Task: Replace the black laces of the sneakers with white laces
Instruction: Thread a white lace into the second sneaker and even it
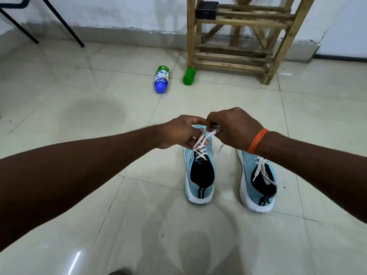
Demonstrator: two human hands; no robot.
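Left hand (pixel 179 132) & right hand (pixel 233 129) meet above toe of left sneaker (pixel 199 173), each pinching a white lace (pixel 204 136) end. Right sneaker (pixel 258 181), laced w/ white, sits below right wrist, on floor (pixel 99 116).

"nycil" on the blue and green bottle (pixel 160 80) lying on the floor, upside down
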